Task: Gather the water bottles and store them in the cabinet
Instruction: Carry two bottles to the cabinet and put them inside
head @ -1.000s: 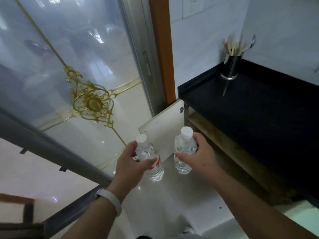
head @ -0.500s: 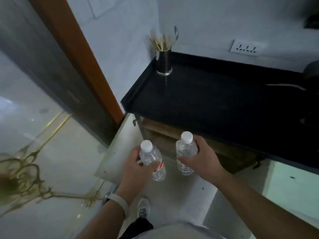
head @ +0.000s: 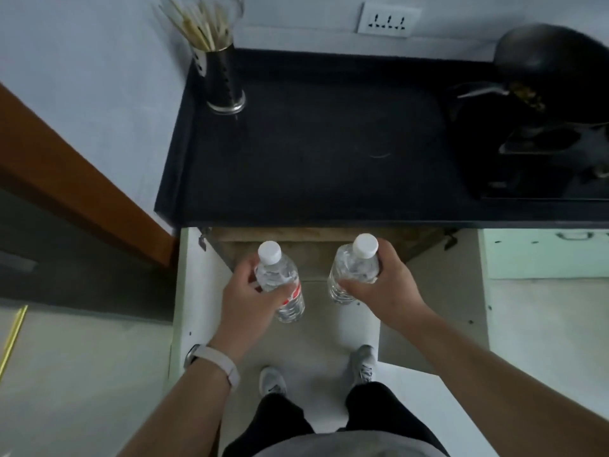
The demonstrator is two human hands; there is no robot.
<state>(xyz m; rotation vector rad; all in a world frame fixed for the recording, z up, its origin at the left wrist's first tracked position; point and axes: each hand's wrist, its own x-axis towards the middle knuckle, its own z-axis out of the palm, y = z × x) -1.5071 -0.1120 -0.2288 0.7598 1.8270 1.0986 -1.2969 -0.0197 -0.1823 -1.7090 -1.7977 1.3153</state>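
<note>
Left hand [head: 245,296] and right hand [head: 384,286] are each wrapping fingers around an upright, cap-up water bottle [head: 280,282], [head: 354,270], hovering level before the open cabinet [head: 313,240] under the counter's [head: 329,153] front edge.

Dim, flat, bluish light throughout. Black countertop [head: 329,153] swallowing detail, faint sheen near its middle. Soft overall, blur on far-left chopsticks [head: 197,21]. Wide-angle bending at edges. Weak shadows on floor [head: 82,374].
</note>
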